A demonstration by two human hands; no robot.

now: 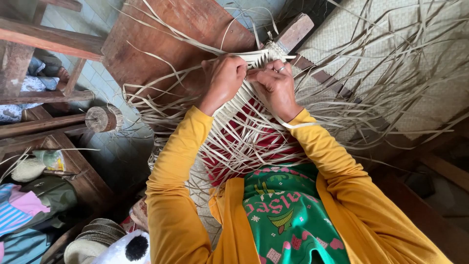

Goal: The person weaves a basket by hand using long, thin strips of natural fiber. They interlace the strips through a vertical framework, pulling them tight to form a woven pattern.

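Near: hats point(95, 239) are stacked at lower left; no container shows contents. Middle: loose strips point(244, 142) trail over the lap, keeping working ends free. Far: left hand point(223, 78) and right hand point(274, 83), both closed, pinch the woven edge point(259, 58) against the wooden board point(161, 34).

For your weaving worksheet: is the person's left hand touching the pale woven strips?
Touching. The head view shows the left hand closed around the pale woven strips, fingers pinching them.
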